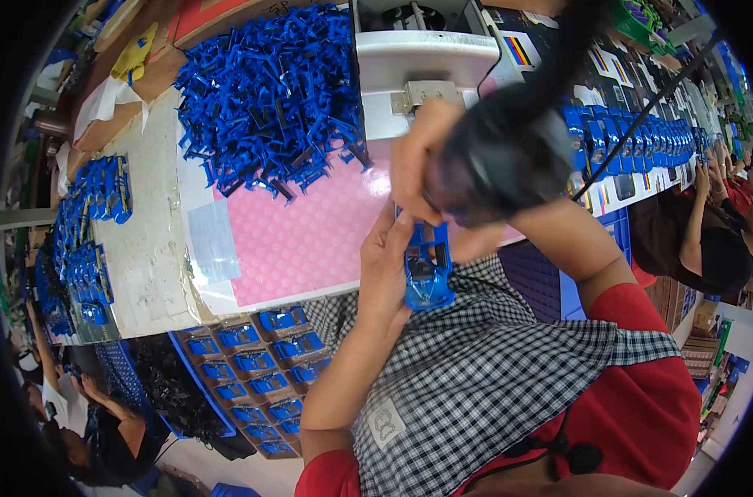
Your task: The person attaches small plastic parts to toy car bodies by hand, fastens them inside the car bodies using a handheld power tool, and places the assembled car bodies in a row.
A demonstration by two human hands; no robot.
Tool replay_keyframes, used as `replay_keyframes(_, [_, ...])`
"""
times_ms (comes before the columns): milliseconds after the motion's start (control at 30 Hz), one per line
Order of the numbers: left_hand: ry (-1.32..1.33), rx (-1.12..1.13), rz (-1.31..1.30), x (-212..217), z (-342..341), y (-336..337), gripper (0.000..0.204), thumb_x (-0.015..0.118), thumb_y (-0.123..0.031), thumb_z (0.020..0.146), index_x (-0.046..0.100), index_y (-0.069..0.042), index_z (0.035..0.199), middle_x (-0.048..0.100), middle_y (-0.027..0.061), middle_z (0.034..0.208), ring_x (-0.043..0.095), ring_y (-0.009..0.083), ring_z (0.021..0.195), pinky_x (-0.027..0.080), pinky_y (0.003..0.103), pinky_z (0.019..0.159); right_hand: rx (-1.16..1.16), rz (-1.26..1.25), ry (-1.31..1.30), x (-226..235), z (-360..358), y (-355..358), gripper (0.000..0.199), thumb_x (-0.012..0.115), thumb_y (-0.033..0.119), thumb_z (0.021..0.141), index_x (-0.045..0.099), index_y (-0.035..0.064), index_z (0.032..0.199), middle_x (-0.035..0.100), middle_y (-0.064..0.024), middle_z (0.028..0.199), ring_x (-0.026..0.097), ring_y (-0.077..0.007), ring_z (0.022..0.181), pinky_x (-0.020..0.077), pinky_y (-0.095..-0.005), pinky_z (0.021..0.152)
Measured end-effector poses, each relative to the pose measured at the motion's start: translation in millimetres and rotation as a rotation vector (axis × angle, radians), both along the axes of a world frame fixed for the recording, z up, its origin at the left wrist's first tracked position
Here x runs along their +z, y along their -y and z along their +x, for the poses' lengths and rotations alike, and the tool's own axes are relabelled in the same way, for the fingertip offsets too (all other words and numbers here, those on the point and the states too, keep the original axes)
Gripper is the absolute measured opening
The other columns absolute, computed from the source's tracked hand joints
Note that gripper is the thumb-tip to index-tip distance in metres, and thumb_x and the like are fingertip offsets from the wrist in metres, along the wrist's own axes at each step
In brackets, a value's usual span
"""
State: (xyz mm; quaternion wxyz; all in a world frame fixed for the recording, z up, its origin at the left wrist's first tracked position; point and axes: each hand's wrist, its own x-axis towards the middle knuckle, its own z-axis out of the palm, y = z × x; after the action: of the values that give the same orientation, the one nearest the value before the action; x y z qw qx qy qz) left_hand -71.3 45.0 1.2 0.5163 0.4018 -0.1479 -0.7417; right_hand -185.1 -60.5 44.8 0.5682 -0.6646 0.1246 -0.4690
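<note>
Head view: the person is working just off the near right corner of the pink mat, which is serving as landmark. Left hand is gripping a blue plastic part, fingers and thumb closing along its left side. Blue part is sitting off the mat's right end, in front of the checkered apron. Right hand is curling its fingers at the part's upper end, above the mat's right side; a dark blurred object is covering most of it, so its exact grip and hold are not visible.

A heap of small blue-and-black pieces is spreading over the mat's far left edge. A grey-white machine is standing beyond the mat's far right side. Blue units are lining up well to the mat's right. The pale surface is extending left of the mat, with a cluster of blue parts lying at its far left. Below the mat's near edge, a brown compartment tray is holding more blue parts. Co-workers are showing at both sides, well apart from the mat.
</note>
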Motion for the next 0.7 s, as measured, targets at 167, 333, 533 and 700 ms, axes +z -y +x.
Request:
replay_keyframes(167, [0.024, 0.026, -0.036, -13, -4, -1, 0.035, 0.052, -0.026, 0.092, 0.048, -0.004, 0.119, 0.06, 0.0061, 0.095, 0.061, 0.0134, 0.075, 0.053, 0.027, 0.064, -0.263, 0.024, 0.085, -4, -1, -9, 0.06, 0.075, 0.044, 0.069, 0.044, 0.0022, 0.098, 0.053, -0.0062, 0.068, 0.049, -0.0106, 0.05, 0.0415, -0.0217, 0.046])
replay_keyframes(333, [0.057, -0.004, -0.042, 0, 11, -10, 0.042, 0.052, -0.02, 0.091, 0.041, -0.005, 0.13, 0.058, 0.0067, 0.107, 0.06, 0.0135, 0.081, 0.052, 0.025, 0.066, -0.354, 0.031, 0.37, 6, -32, -40, 0.061, 0.068, 0.059, 0.069, 0.038, 0.014, 0.098, 0.047, -0.0024, 0.072, 0.048, -0.0132, 0.054, 0.0437, -0.0289, 0.055])
replay_keyframes(533, [1.482, -0.196, -0.802, 13, 24, -1, 0.07, 0.069, -0.001, 0.069, 0.036, -0.002, 0.131, 0.036, 0.0205, 0.132, 0.047, 0.036, 0.108, 0.042, 0.038, 0.09, -0.397, -0.119, 0.462, 9, -60, -58, 0.059, 0.064, 0.06, 0.073, 0.038, 0.0127, 0.097, 0.047, -0.0017, 0.071, 0.05, -0.0121, 0.053, 0.0435, -0.0271, 0.054])
replay_keyframes(700, [1.587, -0.239, -0.827, -3, 10, 5, 0.085, 0.074, -0.006, 0.066, 0.025, 0.003, 0.134, 0.037, 0.0234, 0.13, 0.041, 0.0387, 0.111, 0.037, 0.042, 0.094, -0.455, 0.026, 0.283, -20, -56, -62, 0.056, 0.071, 0.048, 0.072, 0.037, 0.011, 0.095, 0.047, -0.0056, 0.071, 0.049, -0.014, 0.053, 0.045, -0.0292, 0.053])
